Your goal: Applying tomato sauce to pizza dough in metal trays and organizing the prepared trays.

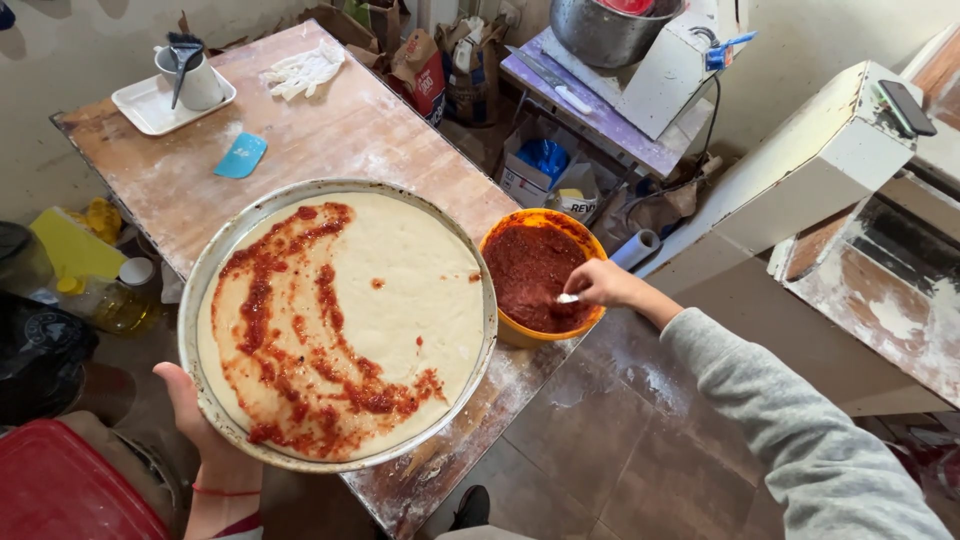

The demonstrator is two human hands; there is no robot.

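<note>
Our right hand (pixel 603 284) pinches a white spoon handle (pixel 568 298), its tip down in the orange sauce bowl (pixel 540 275); the dough-lined pan (pixel 335 320) lies just left of that grip, rim near the bowl, while our left hand (pixel 195 415) grips its near edge

Far end of the floured desk (pixel 330 130): white tray (pixel 150 108) bearing a cup (pixel 198 82) with a brush, blue scraper (pixel 241 156), white gloves (pixel 305 70); oil bottle (pixel 118 300) at left; metal bowl (pixel 600 35) behind.
</note>
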